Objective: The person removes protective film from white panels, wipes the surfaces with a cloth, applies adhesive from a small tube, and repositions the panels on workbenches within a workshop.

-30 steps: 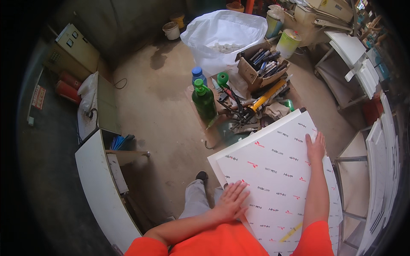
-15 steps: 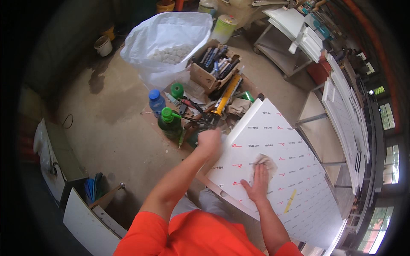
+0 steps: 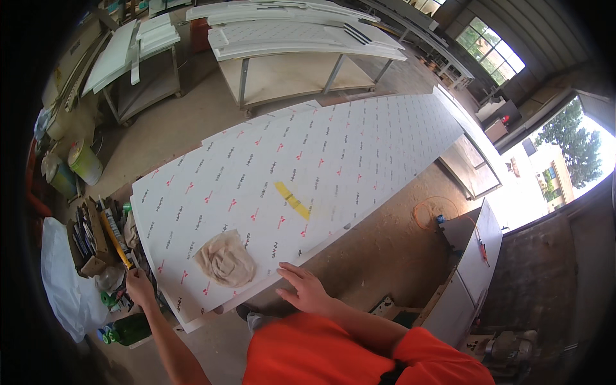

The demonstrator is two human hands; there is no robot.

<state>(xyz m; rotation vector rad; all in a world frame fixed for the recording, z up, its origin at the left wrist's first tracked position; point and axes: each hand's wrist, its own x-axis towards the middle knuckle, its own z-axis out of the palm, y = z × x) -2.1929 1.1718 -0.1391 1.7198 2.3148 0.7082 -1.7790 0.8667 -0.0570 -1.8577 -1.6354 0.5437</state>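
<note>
My left hand (image 3: 140,287) is closed at the near end of a yellow-barrelled caulking gun (image 3: 116,236), beside the left end of a large white panel. Its fingers seem wrapped round the gun's handle, which is mostly hidden. My right hand (image 3: 304,288) holds nothing; its fingers are apart at the near edge of the white panel (image 3: 256,160), which is covered in printed film. A crumpled beige rag (image 3: 226,258) lies on the panel between my hands. Farther along the same surface is a strip of yellow tape (image 3: 292,201).
Left of the panel stand a cardboard box (image 3: 94,253) of tubes, a white plastic bag (image 3: 67,282) and a green bottle (image 3: 131,329). Racks of white boards (image 3: 289,35) stand beyond. An orange hose (image 3: 420,208) lies on the floor at right.
My view has swung right along the panel. The right hand has left the rag and drawn back to the panel's near edge. My left hand remains by the caulking gun.
</note>
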